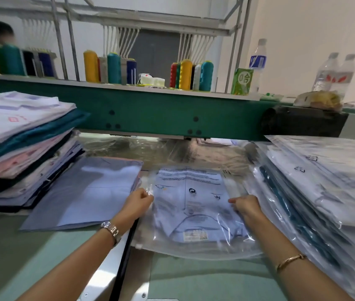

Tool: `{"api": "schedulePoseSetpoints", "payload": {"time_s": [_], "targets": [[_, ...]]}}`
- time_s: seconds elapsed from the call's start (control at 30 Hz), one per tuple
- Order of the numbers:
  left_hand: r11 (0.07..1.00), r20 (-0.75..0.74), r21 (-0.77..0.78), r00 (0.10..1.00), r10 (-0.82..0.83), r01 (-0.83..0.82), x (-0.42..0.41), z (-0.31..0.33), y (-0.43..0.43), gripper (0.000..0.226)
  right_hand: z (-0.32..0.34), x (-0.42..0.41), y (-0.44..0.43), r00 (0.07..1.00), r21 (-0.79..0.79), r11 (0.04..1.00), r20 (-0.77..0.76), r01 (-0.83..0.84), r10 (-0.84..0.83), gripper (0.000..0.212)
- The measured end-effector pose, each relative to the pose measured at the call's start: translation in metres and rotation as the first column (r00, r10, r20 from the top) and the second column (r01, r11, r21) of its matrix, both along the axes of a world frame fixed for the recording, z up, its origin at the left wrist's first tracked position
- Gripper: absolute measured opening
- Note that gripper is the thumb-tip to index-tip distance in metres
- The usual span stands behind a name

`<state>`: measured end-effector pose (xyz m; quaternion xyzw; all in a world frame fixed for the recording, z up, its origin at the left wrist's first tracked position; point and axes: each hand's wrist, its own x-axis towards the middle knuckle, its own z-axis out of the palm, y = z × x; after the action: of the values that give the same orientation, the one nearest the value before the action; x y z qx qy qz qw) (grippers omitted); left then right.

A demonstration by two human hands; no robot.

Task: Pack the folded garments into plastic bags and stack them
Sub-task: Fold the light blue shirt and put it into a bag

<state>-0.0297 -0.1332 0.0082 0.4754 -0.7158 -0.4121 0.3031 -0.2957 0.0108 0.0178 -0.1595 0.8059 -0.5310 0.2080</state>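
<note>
Coloured thread cones (186, 73) above the green machine beam (150, 114), a green carton (242, 81), water bottles (258, 59), perhaps a mask (151, 80)

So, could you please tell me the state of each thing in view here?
left hand: pinches the bag's left edge.
right hand: pinches the bag's right side.
plastic bag: flat on the table, folded blue shirt inside.
blue garment: folded, unbagged, left of the bag.
left stack: folded, unbagged.
right stack: bagged, piled.
water bottles: upright.

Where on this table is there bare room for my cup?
Green table is bare in front of the blue folded shirt, left of the left hand, and at the near edge below the bagged shirt. Crowded: folded stack on the left, bagged stack on the right, loose plastic behind.
</note>
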Motion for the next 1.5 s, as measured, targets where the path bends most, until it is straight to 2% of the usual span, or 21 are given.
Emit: {"api": "schedulePoseSetpoints", "payload": {"time_s": [0.13,0.3,0.43,0.53,0.7,0.77,0.87,1.03,1.13,1.27,1.5], "targets": [[0.991,-0.322,0.118,0.947,-0.021,0.062,-0.017,0.022,0.010,0.041,0.014,0.010,-0.005,0.994,-0.066,0.996,-0.088,0.061,-0.067,0.027],[0.999,-0.317,0.029,0.948,-0.033,0.044,-0.018,0.054,0.014,0.045,0.044,0.023,-0.009,0.949,-0.063,0.997,-0.311,0.043,-0.061,0.042],[0.996,-0.293,-0.079,0.956,0.027,-0.052,-0.010,0.083,0.014,0.036,0.078,0.031,-0.010,0.921,-0.135,0.991,-0.385,0.014,-0.065,0.042],[0.992,-0.318,-0.124,0.948,-0.011,-0.030,0.000,0.105,0.016,0.036,0.108,0.037,-0.010,0.891,-0.174,0.984,-0.452,-0.038,-0.046,0.043],[0.982,-0.418,-0.188,0.903,-0.101,0.023,0.005,0.144,0.037,0.015,0.160,0.035,0.002,0.840,-0.263,0.961,-0.538,-0.087,-0.071,0.042],[0.973,-0.507,-0.230,0.851,-0.138,0.020,-0.002,0.162,0.050,0.014,0.183,0.026,0.013,0.806,-0.298,0.950,-0.583,-0.097,-0.100,0.038],[0.969,-0.625,-0.245,0.759,-0.185,0.035,-0.023,0.187,0.074,0.025,0.218,0.003,0.039,0.771,-0.348,0.934,-0.616,-0.084,-0.160,0.031],[0.947,-0.732,-0.277,0.603,-0.317,0.162,-0.078,0.218,0.124,0.021,0.266,-0.045,0.096,0.728,-0.411,0.911,-0.636,-0.036,-0.258,0.038],[0.926,-0.745,-0.282,0.551,-0.376,0.251,-0.118,0.226,0.151,0.019,0.284,-0.080,0.137,0.703,-0.408,0.913,-0.652,-0.010,-0.283,0.041],[0.889,-0.686,-0.347,0.565,-0.457,0.298,-0.167,0.227,0.186,0.023,0.289,-0.124,0.192,0.698,-0.408,0.911,-0.637,0.055,-0.328,0.043],[0.825,-0.601,-0.342,0.570,-0.560,0.451,-0.227,0.199,0.221,0.017,0.266,-0.173,0.253,0.669,-0.354,0.917,-0.638,0.187,-0.382,0.043]]}}
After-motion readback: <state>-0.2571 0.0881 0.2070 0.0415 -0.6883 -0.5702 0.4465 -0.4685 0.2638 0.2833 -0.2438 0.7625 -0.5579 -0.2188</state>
